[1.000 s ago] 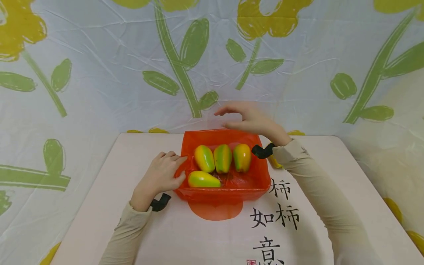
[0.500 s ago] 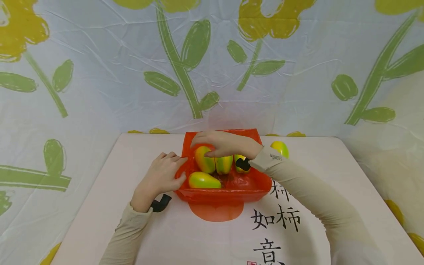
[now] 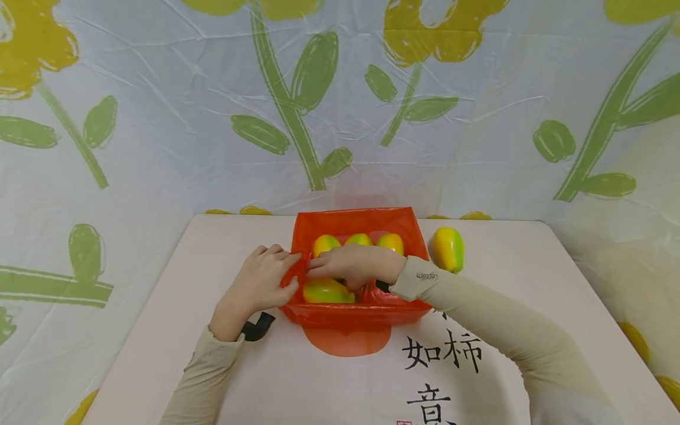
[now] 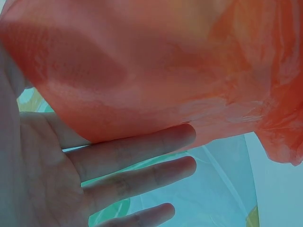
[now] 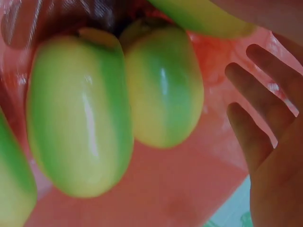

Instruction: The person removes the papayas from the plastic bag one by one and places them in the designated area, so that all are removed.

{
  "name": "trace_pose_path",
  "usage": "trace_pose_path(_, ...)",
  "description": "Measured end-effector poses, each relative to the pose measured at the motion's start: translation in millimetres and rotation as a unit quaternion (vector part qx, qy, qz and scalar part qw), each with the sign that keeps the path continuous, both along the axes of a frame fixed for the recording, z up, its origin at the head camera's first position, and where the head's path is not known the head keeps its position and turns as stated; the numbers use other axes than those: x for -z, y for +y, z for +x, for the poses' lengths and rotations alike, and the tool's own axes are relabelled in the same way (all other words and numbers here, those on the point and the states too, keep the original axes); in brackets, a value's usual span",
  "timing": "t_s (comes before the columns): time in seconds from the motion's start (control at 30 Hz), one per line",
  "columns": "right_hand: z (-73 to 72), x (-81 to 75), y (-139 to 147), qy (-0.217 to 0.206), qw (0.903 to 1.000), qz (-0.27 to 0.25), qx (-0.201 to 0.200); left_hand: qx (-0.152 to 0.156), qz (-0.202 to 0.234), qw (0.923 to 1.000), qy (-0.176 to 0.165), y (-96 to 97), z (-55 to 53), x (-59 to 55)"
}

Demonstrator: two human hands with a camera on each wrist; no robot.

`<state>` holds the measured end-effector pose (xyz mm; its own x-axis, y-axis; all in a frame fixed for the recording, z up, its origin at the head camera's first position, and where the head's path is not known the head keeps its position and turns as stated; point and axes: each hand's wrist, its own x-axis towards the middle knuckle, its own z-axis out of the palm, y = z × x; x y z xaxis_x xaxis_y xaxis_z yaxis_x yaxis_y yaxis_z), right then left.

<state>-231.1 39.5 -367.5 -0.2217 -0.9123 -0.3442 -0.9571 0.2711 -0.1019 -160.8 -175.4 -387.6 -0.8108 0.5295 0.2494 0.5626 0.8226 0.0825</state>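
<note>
A red plastic bag (image 3: 361, 218) stands open like a box on the table, with several yellow-and-green papaya-like fruits inside. My left hand (image 3: 262, 277) rests at the bag's left wall. Its straight fingers (image 4: 137, 151) lie along the red plastic in the left wrist view; the thumb is mostly hidden there. My right hand (image 3: 350, 262) is down inside the bag, over the front-left fruit (image 3: 323, 293). In the right wrist view, three fingers (image 5: 253, 135) extend beside the fruits, apart from the two middle ones (image 5: 80, 118), while another fruit (image 5: 208, 14) shows at the top edge.
One more yellow-and-green fruit (image 3: 448, 249) lies on the table (image 3: 499, 277), right of the bag. A white cloth (image 3: 175, 147) printed with flowers hangs behind and at both sides. Black lettering (image 3: 443, 351) marks the table covering in front.
My right hand has come down and forward from above the bag's far rim into the bag, uncovering the fruit on the right. The left hand stays at the bag's left wall.
</note>
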Motion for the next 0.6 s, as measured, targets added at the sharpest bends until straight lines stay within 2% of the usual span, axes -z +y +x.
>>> trace_pose_path(0.1,5.0,8.5,-0.1,0.015,0.9998,0.003,-0.013,-0.001,-0.001,1.0000,-0.004,0.5,0.3,-0.3)
trace_pose_path(0.23,9.6,17.8,2.4,0.042,0.9984,-0.019,-0.033,-0.002,-0.003,1.0000,-0.008,1.2,0.6,-0.7)
trace_pose_path(0.47,14.5,25.3,10.2,0.061,0.9951,-0.059,-0.051,-0.007,0.003,0.9999,-0.009,0.8,0.5,-1.1)
trace_pose_path(0.6,16.9,28.4,12.8,0.103,0.9908,-0.058,-0.066,-0.004,0.002,1.0000,-0.005,0.9,0.5,-1.0)
